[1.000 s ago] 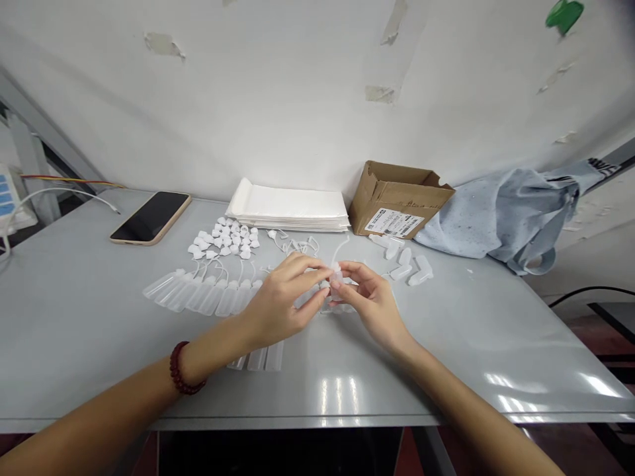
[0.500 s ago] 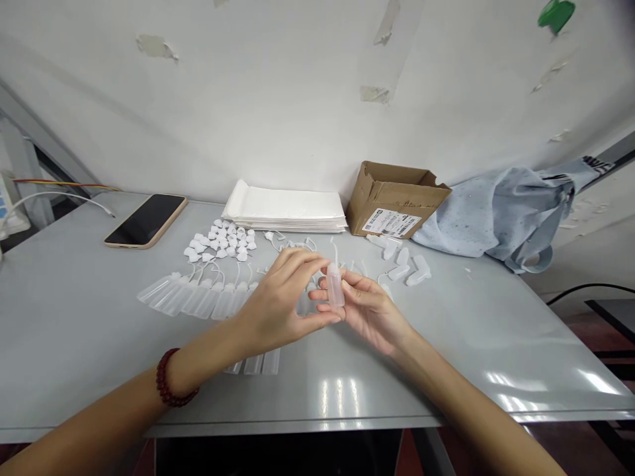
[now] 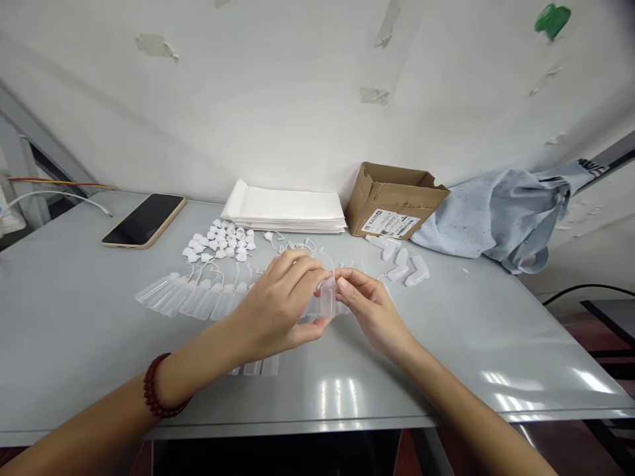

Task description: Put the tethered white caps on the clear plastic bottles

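Note:
A small translucent plastic bottle [image 3: 328, 301] with a thin curved white tube on top is held upright above the table. My left hand [image 3: 285, 301] grips it from the left, thumb at the base and fingertips by the shoulder. At the neck, beside the tube, the thumb and forefinger of my right hand [image 3: 372, 304] are pinched together; their exact contact is partly hidden. Similar bottles [image 3: 193, 297] with thin tubes lie in a row behind and left of my hands, partly covered by them. Beyond that row is a pile of white caps [image 3: 223, 239].
More translucent pieces [image 3: 397, 271] lie to the right. At the back are a stack of white envelopes [image 3: 288, 205], an open cardboard box [image 3: 397, 198] and light blue cloth [image 3: 486, 211]. A phone [image 3: 145, 220] lies at left. Several bottles [image 3: 262, 365] sit near the front.
The bottle has moved slightly left and down. My right hand has shifted from supporting its side to a pinch at its neck, its fingers drawn together.

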Available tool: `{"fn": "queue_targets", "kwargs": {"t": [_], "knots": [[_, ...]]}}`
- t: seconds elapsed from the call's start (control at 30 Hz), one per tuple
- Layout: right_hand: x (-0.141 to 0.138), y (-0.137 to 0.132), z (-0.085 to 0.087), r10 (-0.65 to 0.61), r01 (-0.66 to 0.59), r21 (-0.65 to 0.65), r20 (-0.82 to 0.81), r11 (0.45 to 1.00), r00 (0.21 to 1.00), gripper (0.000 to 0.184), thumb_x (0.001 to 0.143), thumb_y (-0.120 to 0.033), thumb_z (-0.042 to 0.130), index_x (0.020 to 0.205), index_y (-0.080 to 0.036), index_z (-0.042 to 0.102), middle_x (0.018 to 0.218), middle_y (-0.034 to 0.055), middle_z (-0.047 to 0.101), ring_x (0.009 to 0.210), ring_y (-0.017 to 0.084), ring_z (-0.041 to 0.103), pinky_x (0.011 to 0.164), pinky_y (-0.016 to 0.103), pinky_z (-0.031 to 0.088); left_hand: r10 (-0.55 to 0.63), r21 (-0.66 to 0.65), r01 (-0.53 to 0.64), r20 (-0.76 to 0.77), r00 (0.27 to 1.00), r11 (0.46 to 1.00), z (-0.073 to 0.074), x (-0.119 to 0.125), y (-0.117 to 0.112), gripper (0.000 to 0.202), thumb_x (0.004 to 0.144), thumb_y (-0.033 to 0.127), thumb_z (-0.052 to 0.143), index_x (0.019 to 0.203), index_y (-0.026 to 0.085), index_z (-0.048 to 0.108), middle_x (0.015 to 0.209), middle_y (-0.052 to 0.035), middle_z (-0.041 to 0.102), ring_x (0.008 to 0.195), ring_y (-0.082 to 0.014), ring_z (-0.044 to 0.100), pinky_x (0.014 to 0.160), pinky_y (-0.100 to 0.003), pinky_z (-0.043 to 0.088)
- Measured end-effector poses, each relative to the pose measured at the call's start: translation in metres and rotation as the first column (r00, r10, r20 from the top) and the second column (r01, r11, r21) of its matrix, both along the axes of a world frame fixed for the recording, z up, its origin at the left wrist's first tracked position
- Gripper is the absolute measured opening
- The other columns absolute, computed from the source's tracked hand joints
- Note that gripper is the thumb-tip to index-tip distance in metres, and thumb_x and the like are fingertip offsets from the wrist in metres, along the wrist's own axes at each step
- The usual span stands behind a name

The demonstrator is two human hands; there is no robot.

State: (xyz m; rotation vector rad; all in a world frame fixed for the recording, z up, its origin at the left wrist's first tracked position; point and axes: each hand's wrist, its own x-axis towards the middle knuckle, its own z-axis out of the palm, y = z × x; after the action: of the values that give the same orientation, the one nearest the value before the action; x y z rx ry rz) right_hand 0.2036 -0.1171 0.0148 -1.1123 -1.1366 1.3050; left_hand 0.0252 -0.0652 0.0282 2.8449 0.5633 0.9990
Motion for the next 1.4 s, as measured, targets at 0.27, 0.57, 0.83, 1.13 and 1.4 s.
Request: {"fn": "queue_targets", "kwargs": {"t": [0.27, 0.57, 0.83, 1.13, 1.4], "knots": [[0.001, 0.001, 0.004, -0.018, 0.026, -0.060, 0.133, 0.998, 0.991, 0.020, 0.080, -0.037, 0.066, 0.089, -0.019, 0.068, 0.079, -0.0002, 0.063, 0.070, 0.013, 0.057, 0.070, 0.028, 0.047, 0.034, 0.175, -0.014, -0.114, 0.993, 0.984, 0.000, -0.003, 0.000, 0.025, 0.079, 0.016, 0.056, 0.103, 0.008, 0.057, 0.101, -0.0141, 0.063, 0.104, -0.0311, 0.051, 0.082, -0.042, 0.048], [-0.007, 0.000, 0.002, 0.050, -0.015, -0.112, 0.320, 0.994, 0.946, 0.019, 0.078, -0.036, 0.067, 0.083, -0.018, 0.067, 0.054, -0.0048, 0.053, 0.047, 0.008, 0.046, 0.047, 0.022, 0.037, 0.000, 0.080, 0.021, -0.253, 0.967, 0.997, -0.001, -0.015, -0.002, 0.023, 0.077, 0.022, 0.061, 0.096, 0.011, 0.056, 0.097, -0.0124, 0.060, 0.100, -0.0314, 0.051, 0.078, -0.042, 0.047], [-0.016, -0.009, -0.006, 0.041, -0.011, -0.076, 0.402, 0.997, 0.915, 0.014, 0.072, -0.024, 0.072, 0.076, -0.017, 0.061, 0.063, -0.0045, 0.058, 0.044, 0.005, 0.041, 0.044, 0.020, 0.032, -0.150, -0.322, 0.031, -0.353, 0.924, 0.946, 0.005, -0.024, -0.006, 0.028, 0.069, 0.024, 0.073, 0.088, 0.016, 0.054, 0.090, -0.0047, 0.058, 0.093, -0.0242, 0.048, 0.075, -0.035, 0.046], [-0.023, -0.016, -0.009, 0.063, -0.139, 0.081, 0.598, 0.987, 0.799, 0.007, 0.078, -0.015, 0.062, 0.074, -0.019, 0.066, 0.071, -0.0002, 0.066, 0.055, 0.011, 0.053, 0.053, 0.024, 0.042, -0.082, -0.230, -0.024, -0.439, 0.895, 0.973, 0.001, -0.028, -0.018, 0.020, 0.068, 0.023, 0.068, 0.076, 0.018, 0.051, 0.082, -0.0038, 0.051, 0.086, -0.0240, 0.044, 0.074, -0.038, 0.043], [-0.025, -0.018, -0.015, 0.122, -0.250, 0.116, 0.634, 0.961, 0.764, 0.012, 0.082, -0.014, 0.058, 0.080, -0.016, 0.070, 0.079, 0.0045, 0.068, 0.059, 0.013, 0.055, 0.056, 0.026, 0.044, -0.053, -0.189, -0.052, -0.514, 0.856, 0.981, -0.002, -0.029, -0.024, 0.023, 0.065, 0.027, 0.070, 0.070, 0.017, 0.049, 0.076, -0.0024, 0.047, 0.079, -0.0222, 0.040, 0.070, -0.037, 0.041]]}}
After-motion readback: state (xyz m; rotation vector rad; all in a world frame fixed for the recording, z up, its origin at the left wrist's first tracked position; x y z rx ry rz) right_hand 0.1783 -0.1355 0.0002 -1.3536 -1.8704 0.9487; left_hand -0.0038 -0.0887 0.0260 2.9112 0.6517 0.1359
